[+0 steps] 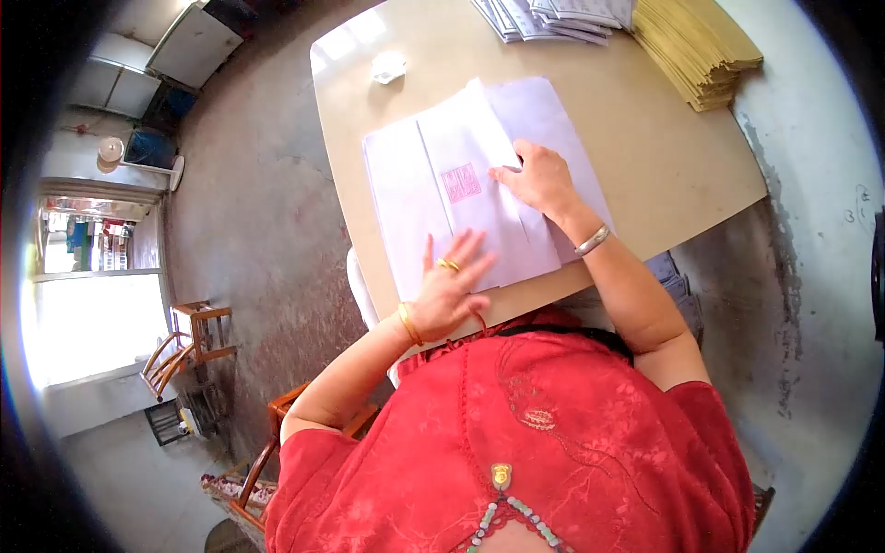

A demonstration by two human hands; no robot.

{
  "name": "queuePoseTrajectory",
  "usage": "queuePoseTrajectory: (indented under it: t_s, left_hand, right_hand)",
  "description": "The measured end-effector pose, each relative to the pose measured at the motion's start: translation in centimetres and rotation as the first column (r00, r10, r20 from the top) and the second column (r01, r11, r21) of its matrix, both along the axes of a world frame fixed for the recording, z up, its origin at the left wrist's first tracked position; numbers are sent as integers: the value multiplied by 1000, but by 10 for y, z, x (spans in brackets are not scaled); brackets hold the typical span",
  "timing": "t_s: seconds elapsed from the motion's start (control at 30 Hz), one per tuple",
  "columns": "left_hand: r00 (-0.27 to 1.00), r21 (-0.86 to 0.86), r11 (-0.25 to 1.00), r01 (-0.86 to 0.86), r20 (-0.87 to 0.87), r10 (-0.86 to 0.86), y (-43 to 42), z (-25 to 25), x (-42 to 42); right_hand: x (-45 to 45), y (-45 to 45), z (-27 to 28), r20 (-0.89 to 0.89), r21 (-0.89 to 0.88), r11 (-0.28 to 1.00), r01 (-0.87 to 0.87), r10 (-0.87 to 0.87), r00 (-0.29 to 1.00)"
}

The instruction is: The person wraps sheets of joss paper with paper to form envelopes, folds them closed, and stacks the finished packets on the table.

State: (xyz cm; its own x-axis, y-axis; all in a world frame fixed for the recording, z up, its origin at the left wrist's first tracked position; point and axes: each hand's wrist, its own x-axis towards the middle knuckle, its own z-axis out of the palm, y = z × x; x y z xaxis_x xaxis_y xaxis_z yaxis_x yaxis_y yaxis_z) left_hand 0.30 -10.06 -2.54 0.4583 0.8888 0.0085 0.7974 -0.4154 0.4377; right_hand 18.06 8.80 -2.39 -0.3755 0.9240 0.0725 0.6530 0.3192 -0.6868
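Observation:
A stack of large white paper sheets (pixel 553 120) lies on the table near its front edge. On top, a sheet (pixel 479 138) carries a square red stamp-like print (pixel 462 183) and shows a long crease to the left of it. My right hand (pixel 542 180) is closed at the sheet's right side, thumb and fingers pinching its lifted edge just right of the print. Over the lower part of the sheet is my left hand (pixel 452 286), fingers spread and slightly blurred, holding nothing. Whether its fingertips touch the paper I cannot tell.
On the tan table (pixel 682 166), a pile of brown paper (pixel 696 51) stands at the back right, beside a stack of printed sheets (pixel 553 18). A small clear glass-like object (pixel 388 66) sits at the upper left. Wooden chairs (pixel 198 332) stand on the floor to the left.

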Motion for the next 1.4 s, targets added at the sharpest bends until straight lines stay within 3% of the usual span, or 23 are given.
queuePoseTrajectory:
  t_s: [0.07, 0.1, 0.17, 0.2, 0.3, 0.33, 0.47, 0.7, 0.8, 0.87, 0.93, 1.0, 1.1, 1.2, 1.4]
  left_hand:
    - [936, 71, 977, -200, 309, 169, 17, 0, -15]
    - [855, 82, 948, -306, 461, 236, 28, -2, -19]
    - [575, -128, 850, -511, 685, 448, 52, -8, -21]
    - [368, -254, 803, -539, 786, 496, 64, -8, -18]
    - [-30, -633, 772, -60, 774, 632, 91, 19, -12]
    - [-63, -729, 684, -31, 684, 727, 95, 29, -8]
    - [-110, -763, 635, 119, 626, 772, 104, 36, 3]
    - [-43, -692, 716, -93, 722, 691, 91, 60, 21]
    - [105, -575, 764, -291, 775, 623, 84, 80, 22]
    - [162, -489, 799, -351, 808, 566, 81, 83, 16]
    - [231, -415, 809, -416, 813, 535, 78, 90, 11]
    - [305, -352, 798, -488, 788, 534, 72, 108, 11]
    - [398, -222, 810, -543, 781, 481, 66, 122, 11]
    - [446, -63, 797, -601, 801, 399, 63, 130, 12]
    - [452, 10, 773, -635, 816, 361, 61, 129, 7]
  right_hand:
    - [3, -1, 11, -28, -106, 994, -3, 0, 1000]
    - [4, -1, 12, -138, -178, 984, -21, -4, 990]
    - [9, 1, 7, -346, -304, 949, -87, -25, 938]
    - [10, 1, 0, -505, -403, 901, -162, -72, 860]
    - [15, -16, 21, -734, -552, 757, -349, -242, 635]
    - [17, -18, 25, -745, -565, 725, -394, -245, 620]
    - [19, -27, 32, -820, -468, 769, -435, -195, 538]
    - [24, -33, 47, -808, -338, 861, -380, -58, 587]
    - [25, -33, 64, -719, -265, 902, -341, 50, 693]
    - [24, -35, 97, -617, 120, 989, -90, 146, 774]
    - [25, -34, 136, -492, 492, 869, 45, 235, 838]
    - [31, -32, 175, -336, 776, 627, 60, 330, 882]
    - [39, -34, 211, -66, 866, 489, -108, 324, 944]
    - [39, -33, 214, 1, 906, 398, -142, 334, 943]
    - [39, -43, 211, 21, 939, 315, -136, 342, 939]
